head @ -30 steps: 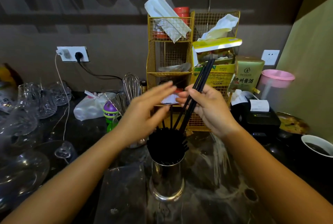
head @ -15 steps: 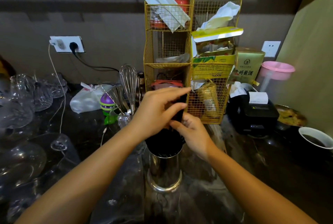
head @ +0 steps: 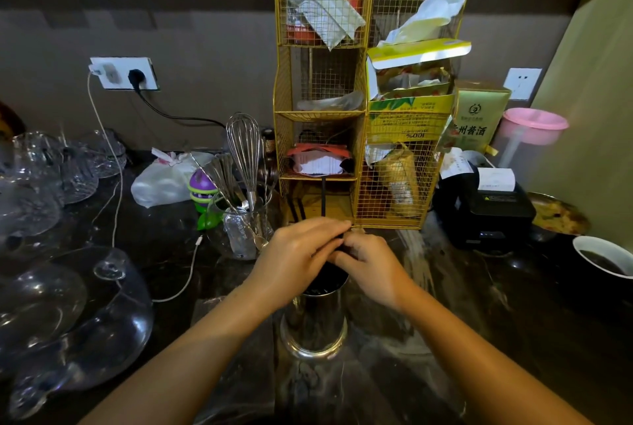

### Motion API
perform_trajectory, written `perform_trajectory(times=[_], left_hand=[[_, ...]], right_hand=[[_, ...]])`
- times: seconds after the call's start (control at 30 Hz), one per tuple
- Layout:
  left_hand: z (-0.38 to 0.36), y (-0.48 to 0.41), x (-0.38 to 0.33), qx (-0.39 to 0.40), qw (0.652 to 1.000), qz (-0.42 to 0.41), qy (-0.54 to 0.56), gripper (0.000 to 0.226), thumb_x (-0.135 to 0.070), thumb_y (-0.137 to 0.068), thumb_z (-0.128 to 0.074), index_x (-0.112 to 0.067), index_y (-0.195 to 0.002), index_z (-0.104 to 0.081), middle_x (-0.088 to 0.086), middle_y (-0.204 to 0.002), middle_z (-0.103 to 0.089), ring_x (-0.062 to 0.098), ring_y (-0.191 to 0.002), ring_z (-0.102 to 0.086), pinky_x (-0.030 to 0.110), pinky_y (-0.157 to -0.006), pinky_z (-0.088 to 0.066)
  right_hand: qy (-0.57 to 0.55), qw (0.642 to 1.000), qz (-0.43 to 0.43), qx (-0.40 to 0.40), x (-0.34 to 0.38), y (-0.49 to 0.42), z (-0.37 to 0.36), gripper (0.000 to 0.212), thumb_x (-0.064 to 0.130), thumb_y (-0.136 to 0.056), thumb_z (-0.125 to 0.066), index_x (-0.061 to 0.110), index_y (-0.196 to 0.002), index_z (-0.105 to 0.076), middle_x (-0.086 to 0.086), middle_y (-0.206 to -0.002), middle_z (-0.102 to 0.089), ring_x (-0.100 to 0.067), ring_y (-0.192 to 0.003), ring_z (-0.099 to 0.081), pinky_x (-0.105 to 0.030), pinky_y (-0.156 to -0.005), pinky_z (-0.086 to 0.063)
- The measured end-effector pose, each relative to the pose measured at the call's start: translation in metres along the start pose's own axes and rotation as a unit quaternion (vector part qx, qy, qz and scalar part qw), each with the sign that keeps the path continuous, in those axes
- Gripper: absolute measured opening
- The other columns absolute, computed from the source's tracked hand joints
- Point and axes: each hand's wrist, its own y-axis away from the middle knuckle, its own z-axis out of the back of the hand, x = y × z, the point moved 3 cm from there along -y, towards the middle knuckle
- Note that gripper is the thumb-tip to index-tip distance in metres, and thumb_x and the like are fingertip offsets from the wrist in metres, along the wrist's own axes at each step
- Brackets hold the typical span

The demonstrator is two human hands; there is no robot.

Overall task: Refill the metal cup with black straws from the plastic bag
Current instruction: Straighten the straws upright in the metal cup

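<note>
A shiny metal cup (head: 313, 325) stands upright on the dark counter, low in the middle of the head view. It is packed with black straws (head: 325, 282), whose tops show between my hands. My left hand (head: 294, 257) curls over the bundle from the left, and my right hand (head: 370, 267) grips it from the right with fingertips touching the left hand. A single black straw (head: 323, 198) sticks up above my left fingers. A clear plastic sheet (head: 236, 339), dim and hard to make out, lies flat on the counter by the cup.
A gold wire rack (head: 356, 109) full of packets stands just behind the cup. A glass jar with a whisk and spoons (head: 243, 219) is at the left rear, with a white bag (head: 164, 181) and glassware (head: 61, 304) further left. A black printer (head: 486, 209) and a bowl (head: 603, 257) sit to the right.
My right hand has come down from holding a few straws tilted above the cup. Both hands have closed in on top of the bundle, and the straws stand lower in the cup.
</note>
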Motion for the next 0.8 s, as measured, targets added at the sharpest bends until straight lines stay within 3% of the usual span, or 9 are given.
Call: perform_trajectory(times=[0.13,0.23,0.3,0.4,0.53,0.6,0.7,0.8], left_hand=[[-0.010,0.012,0.004,0.042,0.996,-0.018,-0.082,0.030,-0.018,-0.081,-0.053,-0.004,-0.106,-0.062,0.013,-0.102,-0.072,0.017,-0.096,-0.066,0.019,-0.090,-0.046],[-0.016,0.020,0.003,0.076,0.986,-0.029,-0.149,0.035,-0.023,-0.082,-0.049,-0.004,-0.110,-0.060,0.012,-0.106,-0.071,0.019,-0.098,-0.067,0.026,-0.086,-0.051],[-0.020,0.025,0.004,0.099,0.979,-0.031,-0.177,0.040,-0.028,-0.083,-0.046,-0.005,-0.113,-0.058,0.012,-0.109,-0.069,0.018,-0.100,-0.066,0.027,-0.086,-0.051],[-0.024,0.033,0.008,0.131,0.971,-0.015,-0.198,0.046,-0.036,-0.084,-0.041,-0.007,-0.117,-0.055,0.011,-0.115,-0.067,0.017,-0.104,-0.064,0.029,-0.087,-0.051],[-0.025,0.039,0.010,0.155,0.965,0.008,-0.213,0.054,-0.043,-0.093,-0.020,-0.011,-0.117,-0.056,0.010,-0.120,-0.064,0.017,-0.108,-0.062,0.031,-0.089,-0.051],[-0.023,0.036,0.008,0.149,0.965,0.000,-0.217,0.051,-0.043,-0.092,-0.024,-0.012,-0.115,-0.058,0.009,-0.120,-0.064,0.017,-0.108,-0.062,0.031,-0.089,-0.051],[-0.010,0.025,0.004,0.113,0.975,0.016,-0.193,0.044,-0.039,-0.084,-0.039,-0.013,-0.112,-0.061,0.008,-0.117,-0.066,0.017,-0.106,-0.063,0.029,-0.089,-0.050],[0.017,0.007,0.010,0.009,0.988,0.128,-0.089,0.044,-0.037,-0.080,-0.044,-0.013,-0.112,-0.061,0.007,-0.116,-0.065,0.018,-0.105,-0.061,0.030,-0.094,-0.043]], right_hand=[[0.033,0.999,0.002,-0.028,-0.005,0.000,0.002,0.009,0.005,-0.082,-0.058,0.002,-0.084,-0.066,-0.018,-0.084,-0.067,-0.029,-0.084,-0.061,-0.042,-0.080,-0.050],[0.051,0.998,-0.006,-0.035,-0.006,0.000,0.001,0.013,0.003,-0.081,-0.058,0.002,-0.090,-0.067,-0.022,-0.090,-0.066,-0.031,-0.088,-0.060,-0.046,-0.085,-0.048],[0.054,0.998,-0.018,-0.041,-0.009,0.000,0.001,0.016,0.003,-0.079,-0.059,0.003,-0.092,-0.068,-0.020,-0.089,-0.067,-0.029,-0.086,-0.061,-0.043,-0.083,-0.050],[0.043,0.997,-0.034,-0.050,-0.011,-0.001,0.003,0.016,0.003,-0.077,-0.063,0.004,-0.092,-0.069,-0.008,-0.087,-0.067,-0.016,-0.081,-0.059,-0.019,-0.072,-0.047],[0.007,0.997,-0.073,-0.028,-0.013,-0.004,0.004,0.022,0.003,-0.075,-0.067,0.004,-0.097,-0.066,0.005,-0.073,-0.059,-0.004,-0.068,-0.055,-0.006,-0.062,-0.045],[-0.005,0.996,-0.091,-0.020,-0.014,-0.007,0.006,0.028,-0.002,-0.072,-0.068,0.002,-0.100,-0.064,0.008,-0.068,-0.055,-0.002,-0.066,-0.053,-0.007,-0.064,-0.047],[-0.023,0.994,-0.109,-0.011,-0.012,-0.014,0.013,0.037,-0.007,-0.069,-0.069,0.000,-0.104,-0.060,0.006,-0.071,-0.054,-0.011,-0.072,-0.054,-0.020,-0.075,-0.049],[-0.028,0.993,-0.115,0.002,-0.002,-0.024,0.025,0.046,-0.004,-0.069,-0.070,0.003,-0.112,-0.056,0.001,-0.087,-0.056,-0.015,-0.083,-0.056,-0.026,-0.080,-0.050]])
